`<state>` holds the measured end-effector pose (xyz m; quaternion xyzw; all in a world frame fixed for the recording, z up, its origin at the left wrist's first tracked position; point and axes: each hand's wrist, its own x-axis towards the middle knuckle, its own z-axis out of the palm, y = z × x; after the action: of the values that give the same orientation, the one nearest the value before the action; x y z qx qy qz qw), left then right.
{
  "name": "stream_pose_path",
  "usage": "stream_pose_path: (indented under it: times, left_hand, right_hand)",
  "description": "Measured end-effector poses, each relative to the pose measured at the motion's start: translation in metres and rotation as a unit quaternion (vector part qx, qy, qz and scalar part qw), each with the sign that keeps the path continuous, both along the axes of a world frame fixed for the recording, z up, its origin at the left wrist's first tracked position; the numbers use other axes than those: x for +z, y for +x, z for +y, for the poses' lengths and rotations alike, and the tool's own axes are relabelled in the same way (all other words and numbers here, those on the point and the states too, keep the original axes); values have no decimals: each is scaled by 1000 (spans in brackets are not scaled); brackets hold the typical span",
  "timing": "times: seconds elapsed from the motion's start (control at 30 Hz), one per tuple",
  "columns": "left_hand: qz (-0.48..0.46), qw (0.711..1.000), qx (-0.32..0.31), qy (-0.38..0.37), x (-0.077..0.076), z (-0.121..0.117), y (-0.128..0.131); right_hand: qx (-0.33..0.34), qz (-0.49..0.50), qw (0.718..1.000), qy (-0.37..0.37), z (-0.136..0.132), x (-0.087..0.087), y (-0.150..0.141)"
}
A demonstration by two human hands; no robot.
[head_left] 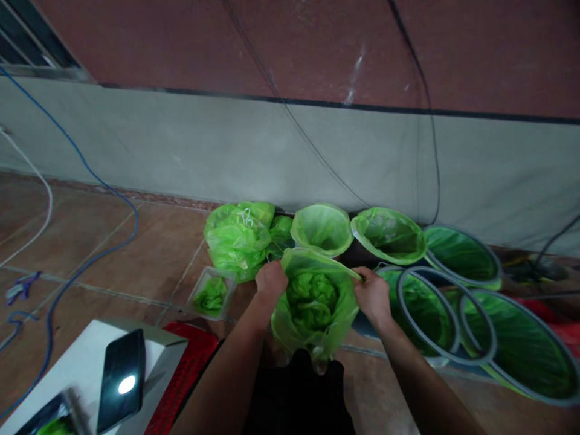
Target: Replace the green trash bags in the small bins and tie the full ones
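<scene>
A green mesh bag (351,311) hangs open-mouthed between my hands, just in front of my knees. Bunched green material (313,296) lies inside it. My left hand (272,281) is closed on the left side of the bag's rim. On the opposite side, my right hand (372,293) pinches the rim, which is drawn taut between the two hands. Beyond the bag stands a green-lined bin (322,226), with another green-lined bin (389,232) to its right. A tied green bag (238,235) sits behind my left hand.
Several hoop-rimmed green nets (521,344) stand at the right, a loose grey ring (446,314) across them. Left are a clear tub (212,294) of green pieces, a white box (86,368) bearing a phone (121,377), a red mat (185,368) and a blue cable (90,260).
</scene>
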<state>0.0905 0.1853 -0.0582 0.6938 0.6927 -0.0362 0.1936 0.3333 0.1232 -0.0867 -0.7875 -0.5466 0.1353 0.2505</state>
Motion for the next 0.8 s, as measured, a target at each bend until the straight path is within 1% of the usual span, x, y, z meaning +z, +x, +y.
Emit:
stream_pose_path:
  times: [0.07, 0.13, 0.2, 0.27, 0.37, 0.43, 0.5, 0.57, 0.6, 0.63, 0.7, 0.77, 0.8]
  left_hand:
    - [-3, 1000, 5, 19, 0, 3, 3]
    - [-4, 1000, 11, 22, -3, 4, 4]
    - [-5, 1000, 13, 19, -7, 5, 4]
    - [-8, 1000, 11, 20, -8, 7, 4]
    - [-20, 1000, 7, 21, -4, 10, 8]
    - [-25, 999, 9, 24, 1, 12, 11]
    - [-25, 999, 15, 22, 6, 14, 12]
    - [-23, 999, 24, 9, 7, 17, 10]
    - [-22, 999, 27, 0, 6, 19, 8]
    - [-20, 999, 28, -10, 5, 22, 5]
    - [-14, 999, 26, -22, 2, 26, 2]
    - [-9, 999, 21, -25, -2, 28, 1]
    - [-8, 999, 18, -26, -3, 28, 2]
  right_hand:
    - [-25, 12, 1000, 0, -11, -5, 5]
    - [-41, 6, 999, -4, -21, -9, 12]
    - [-74, 3, 997, 19, -28, -8, 18]
    - [-101, 17, 993, 51, -34, -4, 20]
    - [-84, 64, 992, 73, -37, 3, 13]
    - [-79, 75, 991, 82, -35, 3, 9]
    - [-81, 58, 993, 61, -32, -2, 11]
    - [-92, 41, 995, 8, -31, -9, 21]
    - [-109, 36, 993, -16, -32, -10, 27]
    - [-131, 30, 990, -31, -34, -9, 34]
    - [-168, 1, 985, -27, -40, -1, 41]
    - [-164, -45, 985, 7, -44, 11, 35]
    - [-136, -57, 989, 21, -44, 18, 25]
